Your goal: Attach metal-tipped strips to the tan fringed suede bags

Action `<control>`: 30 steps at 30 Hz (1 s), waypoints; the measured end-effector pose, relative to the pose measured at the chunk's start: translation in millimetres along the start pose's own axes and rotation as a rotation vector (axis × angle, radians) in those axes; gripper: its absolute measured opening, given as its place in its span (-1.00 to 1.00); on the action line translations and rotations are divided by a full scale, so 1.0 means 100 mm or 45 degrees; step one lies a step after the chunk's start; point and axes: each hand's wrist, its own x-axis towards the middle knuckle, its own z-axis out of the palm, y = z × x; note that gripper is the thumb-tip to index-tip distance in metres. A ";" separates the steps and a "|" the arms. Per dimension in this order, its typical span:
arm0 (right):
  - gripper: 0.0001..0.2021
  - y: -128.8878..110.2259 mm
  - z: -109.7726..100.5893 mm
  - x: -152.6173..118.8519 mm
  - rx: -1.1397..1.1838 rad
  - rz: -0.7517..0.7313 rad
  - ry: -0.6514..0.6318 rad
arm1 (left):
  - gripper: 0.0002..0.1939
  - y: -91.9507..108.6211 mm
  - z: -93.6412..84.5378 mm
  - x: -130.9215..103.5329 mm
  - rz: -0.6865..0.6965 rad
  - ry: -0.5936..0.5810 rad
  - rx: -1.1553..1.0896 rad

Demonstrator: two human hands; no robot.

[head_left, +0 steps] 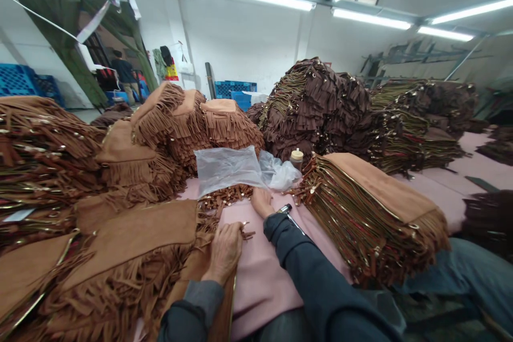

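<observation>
My left hand point(226, 251) is closed, with a small brown tassel piece point(248, 234) with a bit of metal at its fingertips. Under and beside that hand lies a tan fringed pouch point(200, 267) with a gold zip edge. Farther forward, my right hand point(262, 202) reaches to a heap of small brown strips with shiny metal ends point(226, 195). Its fingertips are hidden at the heap. Clear plastic sheeting point(228, 166) covers the back of the heap. More tan fringed pouches point(132, 230) lie flat to the left.
A stack of tan fringed pouches point(368, 214) stands at the right. Dark brown pouches point(316, 107) and tan ones point(224, 123) are piled behind. A lidded jar point(296, 157) stands beyond the plastic. Pink cloth point(260, 278) covers the table. Someone point(124, 75) stands in the far doorway.
</observation>
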 end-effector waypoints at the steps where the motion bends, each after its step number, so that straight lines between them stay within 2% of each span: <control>1: -0.67 0.03 0.00 -0.01 -0.002 -0.010 -0.014 | -0.74 -0.01 0.00 0.00 0.022 0.013 -0.009; 4: -0.68 0.12 -0.03 -0.07 0.008 -0.049 -0.029 | -0.66 0.03 -0.03 -0.01 0.107 0.000 -0.004; 7: -0.68 0.13 -0.06 -0.09 0.034 -0.059 0.003 | -0.64 0.18 -0.04 -0.09 0.254 -0.069 0.009; 9: -0.65 0.09 -0.07 -0.08 0.057 -0.045 0.021 | -0.63 0.30 -0.01 -0.17 0.304 -0.060 -0.006; 12: -0.68 0.04 -0.04 -0.05 0.097 -0.018 0.031 | -0.57 0.41 0.05 -0.27 0.248 -0.021 -0.062; 16: -0.68 0.08 -0.04 -0.06 0.178 -0.010 0.033 | -0.55 0.41 0.05 -0.27 0.116 -0.045 -0.167; 22: -0.76 0.23 -0.29 -0.15 0.514 -0.111 0.017 | -0.62 0.37 -0.02 -0.18 -0.092 -0.042 -0.420; 24: -0.74 0.29 -0.37 -0.27 0.660 -0.165 -0.032 | -0.66 0.36 -0.02 -0.15 -0.112 -0.077 -0.465; 27: -0.70 0.39 -0.43 -0.60 0.886 -0.224 -0.173 | -0.70 0.37 0.00 -0.11 -0.117 -0.121 -0.444; 30: -0.68 0.51 -0.42 -1.04 1.339 -0.160 -0.275 | -0.74 0.37 0.03 -0.09 -0.198 -0.088 -0.528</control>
